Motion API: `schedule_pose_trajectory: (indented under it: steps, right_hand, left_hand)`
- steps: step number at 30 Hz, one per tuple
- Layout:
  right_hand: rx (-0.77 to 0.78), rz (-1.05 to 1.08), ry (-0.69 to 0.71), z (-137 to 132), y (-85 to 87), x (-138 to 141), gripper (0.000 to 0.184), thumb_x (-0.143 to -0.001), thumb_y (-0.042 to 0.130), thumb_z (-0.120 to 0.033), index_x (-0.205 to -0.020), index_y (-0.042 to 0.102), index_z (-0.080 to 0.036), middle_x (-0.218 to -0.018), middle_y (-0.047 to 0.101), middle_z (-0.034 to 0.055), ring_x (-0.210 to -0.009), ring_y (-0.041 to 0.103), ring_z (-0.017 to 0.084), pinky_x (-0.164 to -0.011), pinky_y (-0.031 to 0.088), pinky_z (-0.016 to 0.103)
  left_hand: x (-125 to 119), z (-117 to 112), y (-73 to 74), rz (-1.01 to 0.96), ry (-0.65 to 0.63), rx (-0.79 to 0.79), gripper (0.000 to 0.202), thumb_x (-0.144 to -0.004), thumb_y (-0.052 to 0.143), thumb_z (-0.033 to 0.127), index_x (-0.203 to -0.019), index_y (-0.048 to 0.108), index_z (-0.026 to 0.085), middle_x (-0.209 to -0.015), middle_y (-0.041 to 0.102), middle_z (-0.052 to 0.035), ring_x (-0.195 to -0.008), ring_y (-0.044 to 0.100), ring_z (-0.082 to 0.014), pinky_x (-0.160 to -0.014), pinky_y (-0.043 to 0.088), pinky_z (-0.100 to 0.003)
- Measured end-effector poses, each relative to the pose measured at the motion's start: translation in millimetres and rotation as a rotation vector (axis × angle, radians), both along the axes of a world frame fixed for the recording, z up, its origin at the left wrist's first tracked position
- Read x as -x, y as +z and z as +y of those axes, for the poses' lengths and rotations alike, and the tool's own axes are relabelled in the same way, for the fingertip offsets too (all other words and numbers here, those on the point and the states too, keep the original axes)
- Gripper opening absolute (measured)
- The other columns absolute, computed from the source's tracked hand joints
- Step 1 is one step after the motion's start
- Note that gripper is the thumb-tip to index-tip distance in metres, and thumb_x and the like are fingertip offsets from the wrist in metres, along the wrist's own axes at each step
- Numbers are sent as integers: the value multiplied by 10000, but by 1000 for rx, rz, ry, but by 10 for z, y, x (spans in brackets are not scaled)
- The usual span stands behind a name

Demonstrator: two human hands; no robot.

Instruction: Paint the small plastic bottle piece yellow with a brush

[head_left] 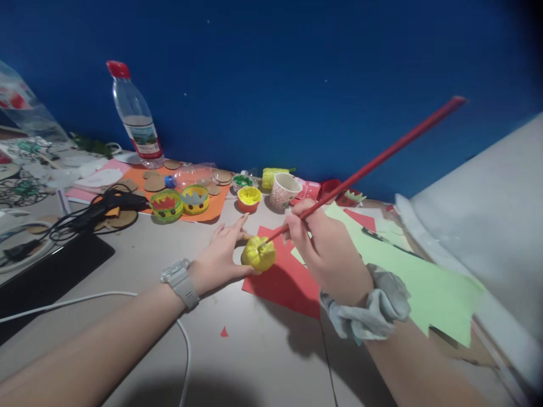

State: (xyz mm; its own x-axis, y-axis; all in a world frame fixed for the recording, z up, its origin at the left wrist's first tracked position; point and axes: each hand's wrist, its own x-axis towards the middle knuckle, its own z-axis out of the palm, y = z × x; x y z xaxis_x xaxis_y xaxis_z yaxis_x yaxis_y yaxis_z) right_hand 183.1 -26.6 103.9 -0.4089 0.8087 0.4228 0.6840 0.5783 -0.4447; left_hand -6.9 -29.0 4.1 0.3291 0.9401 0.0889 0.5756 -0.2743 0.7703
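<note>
My right hand (326,243) grips a long red paintbrush (382,158) like a pen. The brush's tip touches the top of a small, round, lobed piece (253,255) coated in yellow, which looks like a plastic bottle bottom. With thumb and fingers around its left side, my left hand (223,254) steadies that piece on the table, at the edge of a red paper sheet (284,282). Just beyond stands a small cup of yellow paint (249,198). Beside it are a cup with green paint (242,182) and a patterned paper cup (284,191).
Two yellow cups with cut crowns (166,206) stand on orange paper (216,210). A red-capped water bottle (138,121) is behind them. At left lie a black glue gun (114,200), cables and a dark tablet-like slab (72,271). Green paper (407,282) spreads at right; a blue wall (271,73) rises behind.
</note>
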Motion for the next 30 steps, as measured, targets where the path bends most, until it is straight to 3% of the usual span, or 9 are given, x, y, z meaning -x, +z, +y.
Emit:
schedule_pose_trajectory:
  steps: [10, 16, 20, 23, 27, 30]
  right_hand:
    - [34, -44, -29, -1, 20, -3, 236, -952, 353, -316, -765, 461, -220, -643, 607, 0, -530, 555, 141, -538, 411, 282]
    - [45, -67, -20, -25, 65, -3, 246, -945, 371, -322, -731, 448, -230, -612, 592, -1, -530, 568, 153, -515, 397, 287]
    - [73, -60, 69, -38, 84, 2, 252, -946, 378, -336, -740, 473, -227, -647, 613, -3, -552, 581, 150, -525, 408, 279]
    - [20, -71, -4, -34, 73, 5, 264, -950, 367, -344, -738, 469, -223, -623, 602, 0, -518, 556, 154, -512, 392, 289]
    - [67, -67, 56, -34, 74, 2, 244, -949, 376, -323, -758, 491, -223, -643, 618, -6, -550, 579, 149, -526, 404, 279]
    - [35, -76, -6, -34, 82, -8, 268, -949, 368, -330, -723, 466, -225, -614, 595, -4, -513, 551, 146, -503, 380, 282]
  left_hand:
    - [-12, -5, -28, 0, 19, -2, 1095, -653, 757, 431, -1483, 69, 240, -1146, 620, -51, -1235, 459, -268, -1095, 250, -497]
    - [-15, -9, -7, -13, 3, 13, 1087, -669, 747, 424, -1483, 50, 240, -1147, 625, -44, -1223, 472, -253, -1112, 205, -503]
    - [-16, -3, -20, -9, 1, -5, 1062, -677, 741, 417, -1481, 71, 235, -1118, 645, -38, -1230, 465, -260, -1116, 192, -504]
    - [-9, 5, -41, 13, 16, -5, 1079, -658, 749, 438, -1480, 83, 224, -1140, 637, -52, -1218, 479, -267, -1113, 201, -498]
    - [-8, 9, -39, 6, 9, 2, 1081, -654, 751, 423, -1479, 81, 228, -1130, 643, -52, -1220, 489, -269, -1115, 198, -505]
    - [-17, 6, -22, -25, 8, 18, 1089, -654, 753, 403, -1481, 67, 225, -1124, 644, -54, -1213, 502, -263, -1113, 201, -512]
